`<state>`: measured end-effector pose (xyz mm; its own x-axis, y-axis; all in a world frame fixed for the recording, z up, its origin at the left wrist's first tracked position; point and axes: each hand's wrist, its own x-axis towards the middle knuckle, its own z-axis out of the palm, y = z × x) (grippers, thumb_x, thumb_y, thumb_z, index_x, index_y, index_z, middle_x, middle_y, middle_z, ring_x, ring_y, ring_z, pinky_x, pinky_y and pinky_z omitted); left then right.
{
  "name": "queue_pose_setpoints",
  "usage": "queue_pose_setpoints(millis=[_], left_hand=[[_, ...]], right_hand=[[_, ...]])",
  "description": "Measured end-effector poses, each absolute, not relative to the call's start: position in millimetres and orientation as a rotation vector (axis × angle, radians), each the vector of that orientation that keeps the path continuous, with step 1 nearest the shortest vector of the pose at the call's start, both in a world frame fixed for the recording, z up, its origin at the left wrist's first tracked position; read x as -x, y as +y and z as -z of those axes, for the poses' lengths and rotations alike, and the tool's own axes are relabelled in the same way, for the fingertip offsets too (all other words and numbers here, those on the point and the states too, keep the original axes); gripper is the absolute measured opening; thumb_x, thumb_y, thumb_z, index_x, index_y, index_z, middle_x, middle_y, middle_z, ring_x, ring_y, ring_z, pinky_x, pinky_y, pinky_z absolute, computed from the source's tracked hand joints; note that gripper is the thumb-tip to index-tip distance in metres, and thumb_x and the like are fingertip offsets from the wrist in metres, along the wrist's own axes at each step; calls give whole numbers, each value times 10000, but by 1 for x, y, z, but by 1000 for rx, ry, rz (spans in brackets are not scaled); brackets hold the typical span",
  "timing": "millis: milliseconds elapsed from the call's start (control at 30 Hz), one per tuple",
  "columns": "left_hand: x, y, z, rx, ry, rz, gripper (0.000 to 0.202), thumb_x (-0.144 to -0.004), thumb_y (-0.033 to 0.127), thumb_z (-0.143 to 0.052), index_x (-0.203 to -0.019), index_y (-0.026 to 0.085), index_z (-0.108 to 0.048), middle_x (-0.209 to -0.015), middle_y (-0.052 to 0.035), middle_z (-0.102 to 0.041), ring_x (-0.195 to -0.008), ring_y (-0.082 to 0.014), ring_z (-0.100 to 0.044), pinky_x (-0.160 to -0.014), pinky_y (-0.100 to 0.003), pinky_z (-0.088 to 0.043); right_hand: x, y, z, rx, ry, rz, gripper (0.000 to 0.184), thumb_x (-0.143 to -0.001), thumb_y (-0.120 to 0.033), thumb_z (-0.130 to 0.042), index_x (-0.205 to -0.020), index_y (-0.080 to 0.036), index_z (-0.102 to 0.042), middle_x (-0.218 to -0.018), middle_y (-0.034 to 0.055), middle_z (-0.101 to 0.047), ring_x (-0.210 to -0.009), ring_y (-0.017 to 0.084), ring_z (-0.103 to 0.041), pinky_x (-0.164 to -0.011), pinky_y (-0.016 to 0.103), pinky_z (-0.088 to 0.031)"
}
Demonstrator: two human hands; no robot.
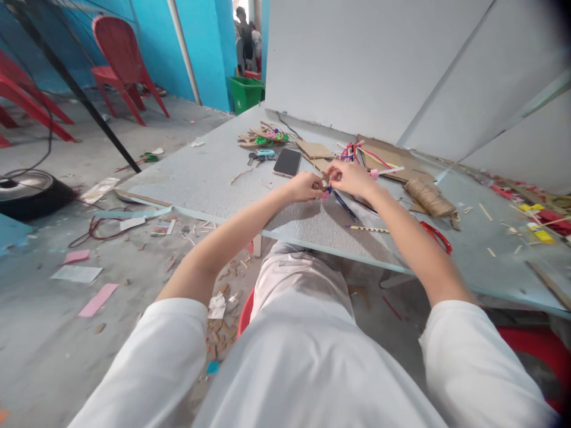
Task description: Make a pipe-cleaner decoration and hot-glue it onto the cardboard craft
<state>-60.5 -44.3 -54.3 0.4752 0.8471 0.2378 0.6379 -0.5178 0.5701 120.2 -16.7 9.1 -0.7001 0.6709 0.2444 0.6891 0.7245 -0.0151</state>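
My left hand (307, 186) and my right hand (352, 177) meet over the grey table (214, 172), fingers pinched together on a small craft piece (325, 191) with blue and pink bits; its shape is too small to make out. A dark blue stick (343, 205) runs from the piece toward me. Both hands are closed on it. A black phone (288, 161) lies just beyond my left hand, and pink and red pipe cleaners (357, 151) lie beyond my right hand.
Cardboard sheets (392, 157), a ball of twine (430, 199), red scissors (437, 236) and a striped stick (368, 229) lie on the table. Scraps litter the floor at left. Red chairs (120, 59) and a green bin (245, 94) stand behind. People stand far back.
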Motion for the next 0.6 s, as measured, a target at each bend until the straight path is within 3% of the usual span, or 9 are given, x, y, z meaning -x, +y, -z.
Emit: queue_pose_setpoints(millis=[400,600], left_hand=[[61,-46,52,-2332,1256,-681,257,-904,337,-550,-1044,126,-585,-992,-54,-615,-832,-150,-612,-735,-334,-529],[61,-43,54,-2323,1243,-701,251,-907,345,-544,-1019,125,-591,-956,-46,-621,-799,-140,-612,-715,-319,-530]], right_hand=[[-108,-34,-5,1245,-2663,516,173,-767,-210,-515,-912,-195,-609,-832,78,-677,-787,241,-596,-629,299,-341],[-116,-41,-6,1235,-2713,620,251,-834,-210,-447,-999,-189,-636,-840,113,-674,-796,265,-588,-653,338,-348]])
